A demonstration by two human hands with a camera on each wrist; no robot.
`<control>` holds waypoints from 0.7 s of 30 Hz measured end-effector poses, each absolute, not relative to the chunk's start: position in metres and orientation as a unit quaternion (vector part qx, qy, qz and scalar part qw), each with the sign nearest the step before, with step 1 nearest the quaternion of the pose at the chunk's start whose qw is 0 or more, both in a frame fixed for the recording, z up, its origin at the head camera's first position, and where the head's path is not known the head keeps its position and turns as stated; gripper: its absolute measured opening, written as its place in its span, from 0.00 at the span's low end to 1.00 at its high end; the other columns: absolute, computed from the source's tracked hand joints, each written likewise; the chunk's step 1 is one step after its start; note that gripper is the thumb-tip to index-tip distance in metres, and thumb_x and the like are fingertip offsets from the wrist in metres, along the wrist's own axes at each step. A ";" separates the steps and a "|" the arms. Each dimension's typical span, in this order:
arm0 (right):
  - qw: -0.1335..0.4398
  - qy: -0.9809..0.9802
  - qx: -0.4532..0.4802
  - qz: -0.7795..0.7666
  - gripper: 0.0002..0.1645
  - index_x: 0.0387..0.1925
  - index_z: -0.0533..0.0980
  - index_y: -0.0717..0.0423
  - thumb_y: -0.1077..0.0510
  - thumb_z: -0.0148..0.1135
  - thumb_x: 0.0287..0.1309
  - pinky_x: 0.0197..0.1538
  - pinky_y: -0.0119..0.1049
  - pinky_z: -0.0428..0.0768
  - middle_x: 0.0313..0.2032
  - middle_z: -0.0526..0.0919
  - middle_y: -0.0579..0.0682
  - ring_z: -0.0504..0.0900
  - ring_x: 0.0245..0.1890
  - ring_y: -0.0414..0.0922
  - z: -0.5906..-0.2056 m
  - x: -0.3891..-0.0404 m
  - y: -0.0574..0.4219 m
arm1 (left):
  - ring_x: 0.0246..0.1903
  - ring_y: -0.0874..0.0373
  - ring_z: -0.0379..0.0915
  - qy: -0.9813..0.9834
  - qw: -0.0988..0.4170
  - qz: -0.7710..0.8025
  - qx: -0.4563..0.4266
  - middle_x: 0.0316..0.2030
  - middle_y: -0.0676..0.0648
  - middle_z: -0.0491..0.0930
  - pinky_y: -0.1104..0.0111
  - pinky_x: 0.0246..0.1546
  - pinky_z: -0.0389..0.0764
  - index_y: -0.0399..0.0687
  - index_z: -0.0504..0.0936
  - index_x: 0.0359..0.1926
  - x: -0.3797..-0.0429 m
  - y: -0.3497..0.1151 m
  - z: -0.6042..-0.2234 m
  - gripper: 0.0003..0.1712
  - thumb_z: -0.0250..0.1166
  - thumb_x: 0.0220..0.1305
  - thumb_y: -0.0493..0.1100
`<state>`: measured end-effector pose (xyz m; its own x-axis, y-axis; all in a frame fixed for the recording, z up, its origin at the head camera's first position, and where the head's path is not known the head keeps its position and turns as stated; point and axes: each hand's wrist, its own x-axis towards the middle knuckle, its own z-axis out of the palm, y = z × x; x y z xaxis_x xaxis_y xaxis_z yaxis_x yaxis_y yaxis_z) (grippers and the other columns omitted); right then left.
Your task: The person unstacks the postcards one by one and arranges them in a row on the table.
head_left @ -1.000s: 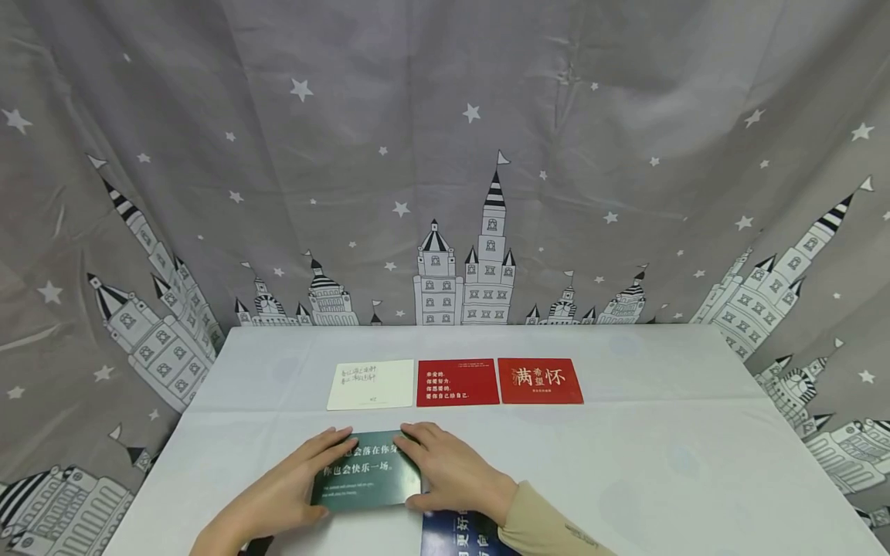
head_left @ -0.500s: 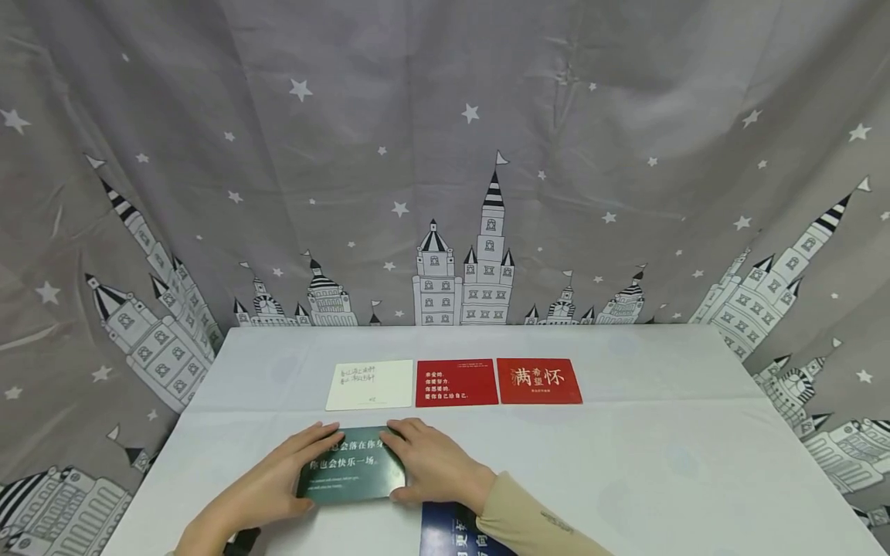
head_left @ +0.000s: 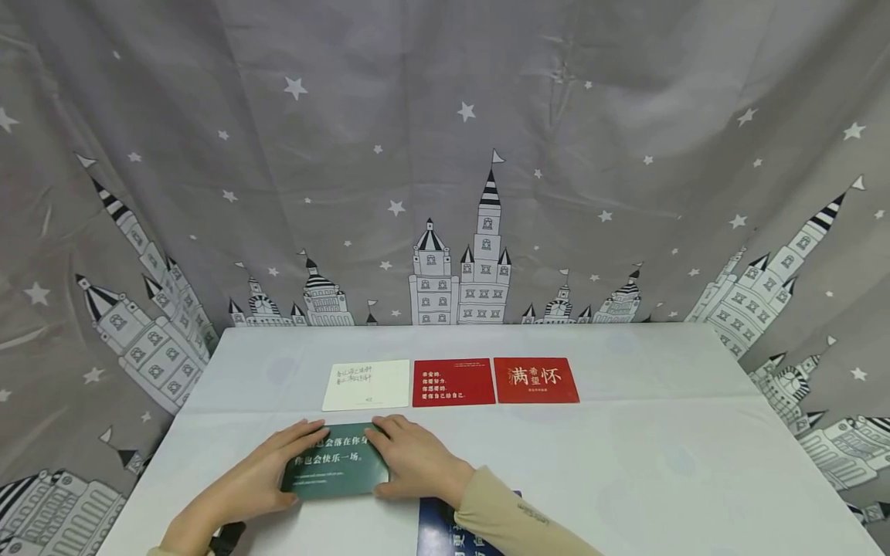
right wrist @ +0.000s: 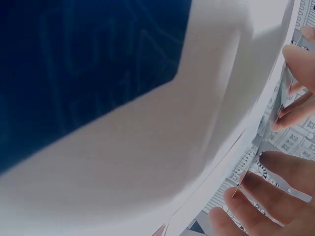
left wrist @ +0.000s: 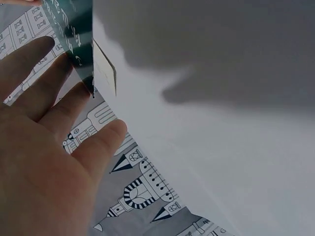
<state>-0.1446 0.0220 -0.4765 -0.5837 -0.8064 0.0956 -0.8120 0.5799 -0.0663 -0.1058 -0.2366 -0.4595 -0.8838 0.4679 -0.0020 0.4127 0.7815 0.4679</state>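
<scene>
Green rectangular printed card (head_left: 338, 466) above white table (head_left: 647, 448)
The left hand (head_left: 253, 479) and right hand (head_left: 416, 463) grip its opposite short ends.

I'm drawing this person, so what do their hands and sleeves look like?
The left hand and right hand are bare: no gloves or rings show. A tan sleeve with a small dark marking reaches the right wrist. On the left, only a scrap of tan cloth shows. Something black there is unclear.

Beneath the fingers (head_left: 309, 441) spreads a white tabletop (head_left: 640, 463); beyond them hangs a grey curtain (head_left: 348, 46), printed with white stars (head_left: 467, 112) and flag-topped castles (head_left: 489, 266).
</scene>
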 end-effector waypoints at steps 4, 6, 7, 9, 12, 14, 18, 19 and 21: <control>0.029 -0.890 0.452 0.045 0.46 0.65 0.68 0.56 0.37 0.67 0.49 0.63 0.30 0.64 0.64 0.69 0.53 0.66 0.64 0.45 -0.477 -0.145 0.016 | 0.62 0.31 0.57 0.943 0.062 0.233 0.231 0.64 0.35 0.64 0.38 0.55 0.64 0.37 0.70 0.64 -0.106 -0.240 -0.460 0.52 0.77 0.29 0.33; 0.028 -0.891 0.452 0.042 0.46 0.65 0.68 0.56 0.37 0.67 0.49 0.63 0.29 0.63 0.64 0.69 0.52 0.66 0.64 0.45 -0.478 -0.145 0.014 | 0.62 0.31 0.57 0.943 0.068 0.233 0.226 0.64 0.35 0.64 0.38 0.55 0.64 0.37 0.70 0.64 -0.107 -0.242 -0.460 0.52 0.77 0.30 0.33; 0.027 -0.891 0.452 0.040 0.46 0.65 0.68 0.56 0.36 0.67 0.49 0.63 0.29 0.63 0.64 0.69 0.52 0.65 0.64 0.44 -0.478 -0.145 0.012 | 0.62 0.31 0.57 0.944 0.070 0.233 0.223 0.64 0.35 0.64 0.38 0.55 0.64 0.37 0.70 0.64 -0.107 -0.243 -0.460 0.52 0.77 0.30 0.33; 0.024 -0.891 0.451 0.039 0.46 0.65 0.69 0.56 0.36 0.67 0.49 0.64 0.29 0.63 0.64 0.69 0.52 0.65 0.64 0.44 -0.479 -0.145 0.010 | 0.63 0.31 0.56 0.945 0.075 0.232 0.217 0.64 0.35 0.64 0.38 0.56 0.63 0.37 0.70 0.64 -0.107 -0.244 -0.460 0.52 0.77 0.30 0.34; 0.015 -0.893 0.449 0.040 0.46 0.65 0.68 0.56 0.36 0.67 0.50 0.64 0.29 0.62 0.64 0.68 0.52 0.65 0.64 0.44 -0.479 -0.146 0.006 | 0.63 0.31 0.56 0.947 0.081 0.230 0.211 0.64 0.34 0.64 0.37 0.56 0.62 0.37 0.69 0.64 -0.109 -0.247 -0.460 0.52 0.78 0.30 0.33; 0.011 -0.894 0.447 0.041 0.46 0.65 0.68 0.55 0.36 0.67 0.50 0.64 0.29 0.63 0.64 0.68 0.51 0.65 0.64 0.44 -0.479 -0.146 0.004 | 0.63 0.31 0.56 0.948 0.084 0.228 0.207 0.64 0.34 0.64 0.37 0.56 0.62 0.37 0.69 0.64 -0.109 -0.248 -0.460 0.53 0.78 0.29 0.33; 0.004 -0.896 0.443 0.040 0.47 0.65 0.67 0.55 0.35 0.67 0.49 0.63 0.29 0.63 0.65 0.68 0.52 0.64 0.65 0.44 -0.478 -0.147 -0.001 | 0.62 0.30 0.57 0.950 0.082 0.221 0.204 0.63 0.34 0.65 0.37 0.56 0.62 0.36 0.70 0.64 -0.110 -0.252 -0.462 0.52 0.77 0.28 0.33; 0.003 -0.896 0.442 0.040 0.47 0.65 0.68 0.55 0.35 0.67 0.49 0.63 0.29 0.64 0.65 0.68 0.52 0.64 0.65 0.44 -0.477 -0.147 -0.003 | 0.62 0.30 0.57 0.951 0.081 0.220 0.203 0.63 0.34 0.65 0.37 0.56 0.63 0.36 0.70 0.63 -0.111 -0.253 -0.462 0.52 0.77 0.28 0.33; -0.002 -0.898 0.438 0.041 0.47 0.66 0.67 0.55 0.35 0.67 0.49 0.62 0.29 0.64 0.65 0.67 0.51 0.64 0.65 0.44 -0.477 -0.148 -0.005 | 0.62 0.30 0.58 0.951 0.079 0.218 0.202 0.63 0.34 0.66 0.37 0.56 0.62 0.36 0.70 0.63 -0.111 -0.255 -0.463 0.52 0.77 0.27 0.33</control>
